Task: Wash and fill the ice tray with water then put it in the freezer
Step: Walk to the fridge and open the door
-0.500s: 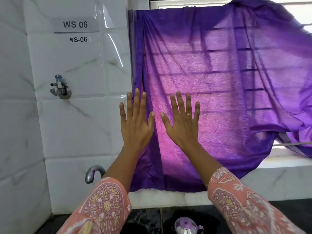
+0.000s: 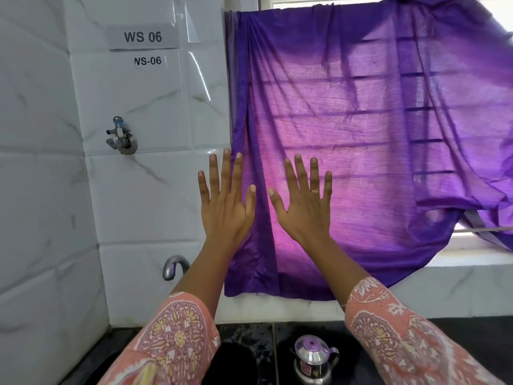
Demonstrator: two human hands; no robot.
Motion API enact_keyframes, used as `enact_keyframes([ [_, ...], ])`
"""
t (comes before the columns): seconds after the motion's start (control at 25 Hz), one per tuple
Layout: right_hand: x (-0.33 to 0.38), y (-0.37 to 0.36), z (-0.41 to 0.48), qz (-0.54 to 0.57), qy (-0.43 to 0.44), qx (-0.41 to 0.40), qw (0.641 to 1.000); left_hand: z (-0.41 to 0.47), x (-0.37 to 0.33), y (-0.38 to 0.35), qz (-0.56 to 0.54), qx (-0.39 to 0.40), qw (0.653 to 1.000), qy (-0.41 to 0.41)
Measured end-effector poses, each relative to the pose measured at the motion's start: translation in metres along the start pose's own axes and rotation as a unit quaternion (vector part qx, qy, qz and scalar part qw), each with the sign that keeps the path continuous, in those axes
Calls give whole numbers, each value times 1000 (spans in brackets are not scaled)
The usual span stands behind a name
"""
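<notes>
My left hand (image 2: 225,201) and my right hand (image 2: 302,207) are raised side by side in front of me, backs toward the camera, fingers straight and spread. Neither holds anything. A ring sits on one finger of my right hand. Both hands are held up before the purple curtain (image 2: 361,134). A curved metal faucet spout (image 2: 173,266) shows below my left forearm. No ice tray is in view.
A wall tap (image 2: 120,136) is mounted on the white marble-tile wall (image 2: 55,190) at left, under "WS 06" labels. A small steel kettle (image 2: 315,359) stands on the black counter (image 2: 249,345) at the bottom. A window ledge (image 2: 477,254) runs at right.
The view has tilted slightly downward, showing more of the counter and kettle. Both hands stay raised and spread, little changed.
</notes>
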State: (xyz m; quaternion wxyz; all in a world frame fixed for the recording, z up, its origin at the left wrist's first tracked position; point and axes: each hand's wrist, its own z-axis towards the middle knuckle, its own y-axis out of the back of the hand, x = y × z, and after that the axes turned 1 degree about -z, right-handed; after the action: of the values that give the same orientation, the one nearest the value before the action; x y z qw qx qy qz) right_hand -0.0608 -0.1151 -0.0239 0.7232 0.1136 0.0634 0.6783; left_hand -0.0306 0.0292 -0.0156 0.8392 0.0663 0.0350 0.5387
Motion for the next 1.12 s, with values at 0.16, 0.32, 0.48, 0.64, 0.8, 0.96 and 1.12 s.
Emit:
enact_keyframes([
  [0.16, 14, 6, -14, 12, -5, 30, 999, -13, 12, 13, 9, 14, 1000, 3],
  [0.32, 28, 7, -29, -2, -7, 60, 998, -30, 23, 25, 12, 38, 999, 12],
  [0.48, 42, 8, -46, -2, 0, 82, 997, -47, 36, 32, 22, 58, 998, 18],
  [0.64, 49, 8, -67, 10, 8, 99, 995, -69, 42, 37, 21, 80, 996, 31],
  [0.8, 57, 4, -95, 17, 12, 111, 994, -101, 45, 46, 42, 108, 993, 36],
  [0.96, 66, 6, -120, 40, 21, 139, 989, -131, 51, 59, 70, 143, 985, 61],
  [1.12, 73, 12, -140, 64, 39, 161, 984, -153, 46, 79, 99, 176, 976, 87],
])
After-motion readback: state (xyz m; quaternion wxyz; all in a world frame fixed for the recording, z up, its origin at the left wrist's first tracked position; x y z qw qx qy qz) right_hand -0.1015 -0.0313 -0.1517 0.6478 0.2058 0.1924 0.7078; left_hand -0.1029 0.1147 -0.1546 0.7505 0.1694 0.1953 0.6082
